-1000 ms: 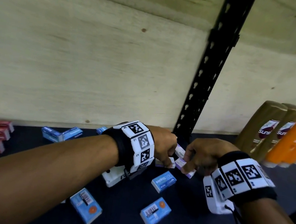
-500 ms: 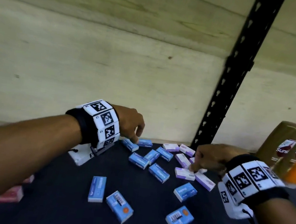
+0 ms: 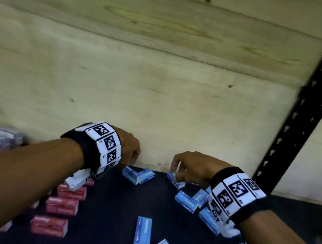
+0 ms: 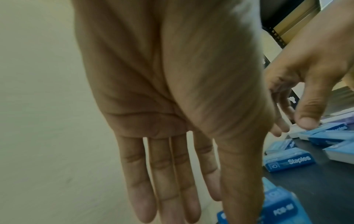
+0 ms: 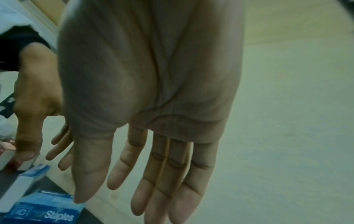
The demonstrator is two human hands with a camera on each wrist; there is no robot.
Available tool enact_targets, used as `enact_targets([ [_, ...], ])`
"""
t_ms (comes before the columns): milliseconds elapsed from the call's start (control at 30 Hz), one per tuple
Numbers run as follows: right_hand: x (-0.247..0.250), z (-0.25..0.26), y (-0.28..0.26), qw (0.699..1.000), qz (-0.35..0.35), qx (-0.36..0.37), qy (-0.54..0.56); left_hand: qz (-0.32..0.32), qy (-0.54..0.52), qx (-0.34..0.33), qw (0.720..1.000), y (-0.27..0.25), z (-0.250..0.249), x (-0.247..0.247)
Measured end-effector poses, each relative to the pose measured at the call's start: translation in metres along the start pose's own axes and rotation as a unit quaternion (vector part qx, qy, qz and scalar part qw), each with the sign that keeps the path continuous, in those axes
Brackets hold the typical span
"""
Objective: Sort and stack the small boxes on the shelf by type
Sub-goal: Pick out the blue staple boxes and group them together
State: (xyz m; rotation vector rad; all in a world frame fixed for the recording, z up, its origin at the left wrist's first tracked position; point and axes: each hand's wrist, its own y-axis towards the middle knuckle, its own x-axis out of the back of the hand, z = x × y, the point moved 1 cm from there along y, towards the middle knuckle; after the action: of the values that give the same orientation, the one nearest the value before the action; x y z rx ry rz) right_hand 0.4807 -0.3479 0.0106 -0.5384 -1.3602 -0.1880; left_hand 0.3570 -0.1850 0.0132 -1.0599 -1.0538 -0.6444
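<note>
From the head view, both hands, left hand [image 3: 130, 148] and right hand [image 3: 189, 166], are being held over blue boxes [image 3: 186, 202] scattered on the shelf [image 3: 106, 217]; red boxes [image 3: 62, 206] are stacked left. In the wrist views, fingers [image 4: 145, 181] are being kept straight, seemingly holding nothing.

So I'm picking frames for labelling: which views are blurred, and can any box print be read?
Head view: motion-smeared, the upright post streaks and the red boxes are illegible. Left wrist view: the left hand is soft, but "Staples" reads on a blue box. Right wrist view: dim, greenish, "Staples" also legible.
</note>
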Motion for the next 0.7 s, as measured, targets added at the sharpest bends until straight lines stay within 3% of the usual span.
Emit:
enact_targets([
  [100,0.000,0.019,0.020,0.999,0.016,0.031,-0.027,0.032,-0.001,-0.007,0.999,0.002,0.002,-0.003],
  [333,-0.009,0.046,0.045,0.989,0.062,0.097,-0.089,0.008,-0.060,-0.004,0.998,0.013,0.016,-0.011],
  [433,-0.012,0.047,0.052,0.988,0.062,0.093,-0.106,-0.040,-0.011,0.011,0.999,0.014,0.024,-0.018],
  [700,-0.014,0.038,0.054,0.998,0.010,0.047,-0.050,-0.060,0.008,0.029,0.998,0.027,0.031,-0.027],
])
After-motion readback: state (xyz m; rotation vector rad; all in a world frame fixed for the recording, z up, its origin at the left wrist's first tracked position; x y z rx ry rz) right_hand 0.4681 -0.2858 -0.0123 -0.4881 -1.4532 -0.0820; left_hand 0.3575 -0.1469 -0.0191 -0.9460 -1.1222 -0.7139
